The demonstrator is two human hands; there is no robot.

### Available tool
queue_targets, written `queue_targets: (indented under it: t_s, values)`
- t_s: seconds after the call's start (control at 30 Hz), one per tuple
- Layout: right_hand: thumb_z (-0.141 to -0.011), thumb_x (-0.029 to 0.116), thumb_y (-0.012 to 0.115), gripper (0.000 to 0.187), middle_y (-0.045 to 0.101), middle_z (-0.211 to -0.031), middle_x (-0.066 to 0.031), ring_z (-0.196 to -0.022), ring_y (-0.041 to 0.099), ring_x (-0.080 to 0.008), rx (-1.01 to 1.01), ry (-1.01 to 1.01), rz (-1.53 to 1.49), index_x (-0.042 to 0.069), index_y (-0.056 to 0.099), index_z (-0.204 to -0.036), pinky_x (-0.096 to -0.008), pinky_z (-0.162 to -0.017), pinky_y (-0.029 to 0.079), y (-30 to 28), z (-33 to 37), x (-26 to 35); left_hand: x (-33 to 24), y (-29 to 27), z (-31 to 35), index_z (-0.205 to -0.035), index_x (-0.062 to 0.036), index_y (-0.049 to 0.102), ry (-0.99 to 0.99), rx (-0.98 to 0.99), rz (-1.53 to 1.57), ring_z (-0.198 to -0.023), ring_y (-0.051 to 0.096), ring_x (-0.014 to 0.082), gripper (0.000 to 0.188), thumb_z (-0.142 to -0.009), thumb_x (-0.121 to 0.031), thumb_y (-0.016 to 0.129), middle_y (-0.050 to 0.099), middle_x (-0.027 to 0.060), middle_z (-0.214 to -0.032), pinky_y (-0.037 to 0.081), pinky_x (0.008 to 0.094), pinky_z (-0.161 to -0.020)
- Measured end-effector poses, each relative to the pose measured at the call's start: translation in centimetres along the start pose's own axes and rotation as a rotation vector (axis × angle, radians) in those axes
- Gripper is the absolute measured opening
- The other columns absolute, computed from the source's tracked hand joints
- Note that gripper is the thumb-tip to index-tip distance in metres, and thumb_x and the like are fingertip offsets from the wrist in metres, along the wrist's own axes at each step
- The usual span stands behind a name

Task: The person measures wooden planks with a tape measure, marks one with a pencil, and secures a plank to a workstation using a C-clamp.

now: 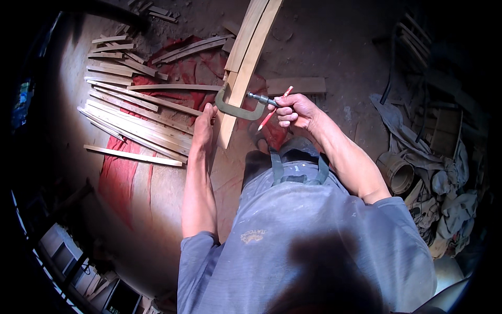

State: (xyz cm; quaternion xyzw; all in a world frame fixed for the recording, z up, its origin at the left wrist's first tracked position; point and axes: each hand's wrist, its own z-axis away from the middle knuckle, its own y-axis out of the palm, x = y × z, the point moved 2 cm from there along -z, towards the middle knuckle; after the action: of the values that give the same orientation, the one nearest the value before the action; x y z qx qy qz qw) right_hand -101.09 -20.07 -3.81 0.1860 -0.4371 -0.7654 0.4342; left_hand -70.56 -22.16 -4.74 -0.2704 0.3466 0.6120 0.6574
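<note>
Two long, pale wooden boards [250,57] lie side by side and run from the top of the view down toward my body. A grey-green C-clamp [238,112] spans them near their lower end, its screw pointing right. My right hand [294,111] is closed around the clamp's screw handle [266,99]. A red pencil [265,121] is also held in those fingers, slanting down with its pale tip below the hand. My left hand [205,123] grips the boards' left edge beside the clamp's left end; some of its fingers are hidden.
Many wooden strips [138,123] lie on the left over a red cloth [117,183]. Another short board [296,85] rests on the floor beyond my right hand. At the right stand a round bucket-like container [396,172] and a heap of grey cloth [452,214].
</note>
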Motion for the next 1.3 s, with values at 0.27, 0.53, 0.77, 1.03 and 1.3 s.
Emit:
queue_targets:
  t_s: [0.27, 0.53, 0.77, 1.03, 1.3]
  values:
    - [-0.101, 0.009, 0.054, 0.016, 0.049, -0.063, -0.0003, -0.051, 0.043, -0.0082, -0.121, -0.073, 0.221, -0.003, 0.065, -0.099, -0.0285, -0.056, 0.045, -1.2, -1.9, -1.5, -1.9, 1.6, 0.7, -0.108, 0.0049, 0.074, -0.063, -0.177, -0.056, -0.088, 0.06, 0.0121, 0.057, -0.103, -0.049, 0.057, 0.071, 0.0071, -0.101, 0.048, 0.0294, -0.082]
    - [-0.097, 0.014, 0.064, 0.018, 0.062, -0.075, -0.0038, -0.068, 0.058, -0.0107, -0.241, -0.271, 0.711, -0.002, 0.068, -0.104, -0.0277, -0.064, 0.048, -0.3, -1.0, -1.6, -1.9, 1.8, 0.3, -0.108, 0.0038, 0.075, -0.089, -0.145, -0.072, -0.083, 0.06, 0.011, 0.043, -0.1, -0.037, 0.067, 0.072, 0.0061, -0.096, 0.048, 0.0279, -0.077]
    - [-0.096, 0.016, 0.066, 0.022, 0.07, -0.085, -0.005, -0.081, 0.066, -0.0129, -0.435, -0.645, 1.303, 0.0, 0.072, -0.11, -0.0285, -0.073, 0.051, 0.0, 0.2, -2.4, -4.0, 3.1, 1.1, -0.108, 0.0045, 0.076, -0.107, -0.221, -0.202, -0.08, 0.061, 0.0112, 0.04, -0.096, -0.033, 0.073, 0.072, 0.0056, -0.092, 0.049, 0.0278, -0.075]
    - [-0.103, 0.011, 0.055, 0.017, 0.071, -0.087, -0.0105, -0.071, 0.067, -0.0115, -0.15, -0.205, -0.053, 0.002, 0.065, -0.113, -0.0287, -0.057, 0.056, -2.2, 1.0, -4.0, -4.1, 3.1, 0.9, -0.106, 0.0056, 0.075, -0.124, -0.234, -0.2, -0.078, 0.059, 0.012, 0.034, -0.099, -0.027, 0.068, 0.071, 0.0054, -0.089, 0.047, 0.0287, -0.072]
    - [-0.092, 0.007, 0.066, 0.029, 0.07, -0.105, -0.0058, -0.086, 0.071, -0.0139, -0.51, -1.184, 1.705, 0.003, 0.064, -0.12, -0.0277, -0.07, 0.057, -0.3, 4.0, -4.0, -3.2, 2.7, 0.4, -0.109, 0.007, 0.074, -0.146, -0.207, -0.132, -0.08, 0.06, 0.0145, 0.038, -0.099, -0.029, 0.066, 0.071, 0.0076, -0.092, 0.048, 0.031, -0.075]
